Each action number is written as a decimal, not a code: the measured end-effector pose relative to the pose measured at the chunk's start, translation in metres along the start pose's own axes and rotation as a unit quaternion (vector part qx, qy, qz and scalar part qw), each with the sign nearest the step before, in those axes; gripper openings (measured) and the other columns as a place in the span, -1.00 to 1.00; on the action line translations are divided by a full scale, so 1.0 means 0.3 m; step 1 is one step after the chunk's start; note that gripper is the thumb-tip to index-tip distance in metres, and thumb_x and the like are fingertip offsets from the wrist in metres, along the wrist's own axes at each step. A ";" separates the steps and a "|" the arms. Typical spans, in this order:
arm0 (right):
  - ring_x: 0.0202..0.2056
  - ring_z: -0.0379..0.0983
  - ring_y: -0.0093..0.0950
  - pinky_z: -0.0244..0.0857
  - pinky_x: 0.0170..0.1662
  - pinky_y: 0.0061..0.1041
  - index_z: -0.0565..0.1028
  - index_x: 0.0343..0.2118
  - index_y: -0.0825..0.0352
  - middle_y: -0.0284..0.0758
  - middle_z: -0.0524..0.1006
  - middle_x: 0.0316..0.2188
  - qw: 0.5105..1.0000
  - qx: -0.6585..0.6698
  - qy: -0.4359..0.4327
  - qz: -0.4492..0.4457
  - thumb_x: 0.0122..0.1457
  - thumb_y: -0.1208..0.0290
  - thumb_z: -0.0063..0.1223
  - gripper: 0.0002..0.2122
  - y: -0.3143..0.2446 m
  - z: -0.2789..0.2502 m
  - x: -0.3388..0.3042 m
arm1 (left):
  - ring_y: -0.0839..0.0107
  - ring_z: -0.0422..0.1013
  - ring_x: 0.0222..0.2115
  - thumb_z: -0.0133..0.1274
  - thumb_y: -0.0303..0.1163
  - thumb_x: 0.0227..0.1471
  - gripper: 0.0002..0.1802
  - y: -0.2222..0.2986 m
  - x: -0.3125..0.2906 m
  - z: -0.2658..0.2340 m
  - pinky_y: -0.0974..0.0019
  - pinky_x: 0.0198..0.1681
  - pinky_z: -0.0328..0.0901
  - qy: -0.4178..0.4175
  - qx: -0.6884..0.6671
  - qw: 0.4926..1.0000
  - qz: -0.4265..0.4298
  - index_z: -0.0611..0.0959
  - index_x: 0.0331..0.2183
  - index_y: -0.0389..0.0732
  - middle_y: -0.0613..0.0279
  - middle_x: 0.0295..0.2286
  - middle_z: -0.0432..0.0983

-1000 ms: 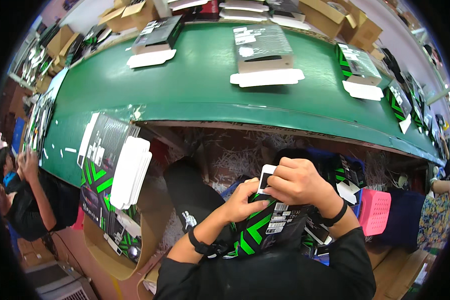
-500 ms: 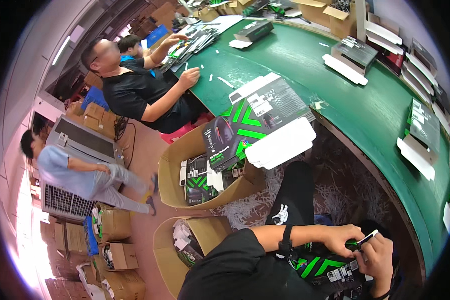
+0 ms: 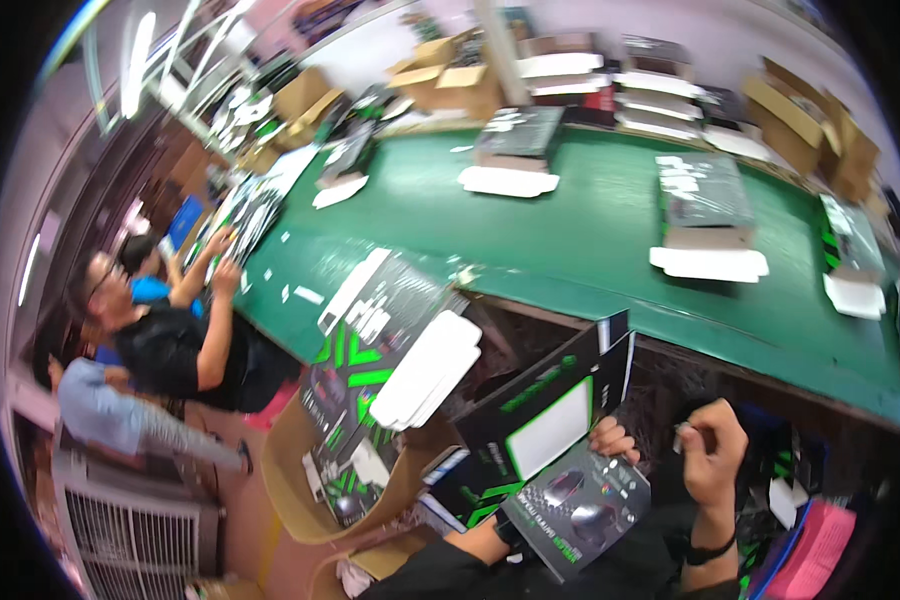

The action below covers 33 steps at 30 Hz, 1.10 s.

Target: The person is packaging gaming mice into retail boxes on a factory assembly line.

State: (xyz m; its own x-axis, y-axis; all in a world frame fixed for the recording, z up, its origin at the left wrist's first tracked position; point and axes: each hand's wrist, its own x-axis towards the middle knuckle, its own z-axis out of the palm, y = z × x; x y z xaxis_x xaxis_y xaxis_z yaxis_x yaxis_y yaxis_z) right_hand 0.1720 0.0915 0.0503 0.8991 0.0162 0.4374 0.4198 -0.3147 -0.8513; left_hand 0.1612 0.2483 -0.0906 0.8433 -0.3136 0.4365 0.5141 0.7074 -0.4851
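My left hand (image 3: 613, 440) is closed on the edge of an opened-out black and green printed carton (image 3: 545, 385), which stands up in front of me. Its lower panel (image 3: 575, 505), printed with two computer mice, tilts toward me and partly covers my left forearm. To the right, apart from the carton, my right hand (image 3: 715, 455) is raised with its fingers curled into a pinch. A tiny pale bit shows at those fingertips, too small to name. Left of the carton lies a stack of flat printed cartons (image 3: 400, 300) with white flaps, reaching from the table edge over a cardboard box.
A green table (image 3: 420, 220) curves ahead, with folded black cartons (image 3: 710, 195) along it. The brown cardboard box (image 3: 290, 500) holds more printed cartons. A person in black (image 3: 185, 335) works at the left; another in light blue (image 3: 105, 405) is behind. Something pink (image 3: 815, 550) sits lower right.
My view has swung to the right. The carton, low in my lap before, now stands raised and spread out. My hands were together on it; the right one has come away.
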 end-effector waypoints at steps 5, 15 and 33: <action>-0.54 0.37 -0.28 0.25 -0.45 -0.38 0.49 -0.46 0.33 -0.28 0.49 -0.54 0.987 -0.062 0.023 -0.145 -0.01 0.61 0.25 -0.87 -0.041 0.056 0.163 | 0.53 0.10 -0.44 -0.14 -0.35 0.19 -0.73 -0.087 -0.042 0.095 0.32 -0.07 0.05 0.190 -0.033 0.980 -0.058 0.29 -0.57 0.03 0.47 -0.57 0.12; -0.53 0.35 -0.30 0.23 -0.49 -0.38 0.49 -0.42 0.31 -0.30 0.48 -0.54 0.974 -0.138 0.060 -0.169 -0.01 0.57 0.30 -0.84 -0.033 0.022 0.203 | 0.54 0.00 -0.49 -0.20 -0.34 0.24 -0.67 -0.199 0.052 0.283 0.39 -0.16 0.00 0.391 -0.008 0.914 -0.104 0.19 -0.58 0.01 0.46 -0.59 0.03; -0.54 0.42 -0.38 0.32 -0.51 -0.46 0.48 -0.44 0.29 -0.36 0.49 -0.53 0.942 -0.179 -0.004 -0.283 -0.06 0.43 0.40 -0.77 -0.067 0.036 0.202 | 0.57 0.06 -0.47 -0.16 -0.33 0.25 -0.68 -0.161 -0.023 0.198 0.44 -0.10 0.03 0.375 -0.024 0.917 -0.137 0.23 -0.56 -0.01 0.44 -0.61 0.08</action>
State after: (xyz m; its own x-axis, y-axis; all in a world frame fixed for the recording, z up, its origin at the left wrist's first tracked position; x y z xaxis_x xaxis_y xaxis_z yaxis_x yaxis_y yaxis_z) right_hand 0.2195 0.1089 0.0909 0.5451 0.2842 0.7887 0.7650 -0.5535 -0.3293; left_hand 0.1213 0.2540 -0.0251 0.5434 -0.8349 -0.0876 0.7134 0.5143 -0.4759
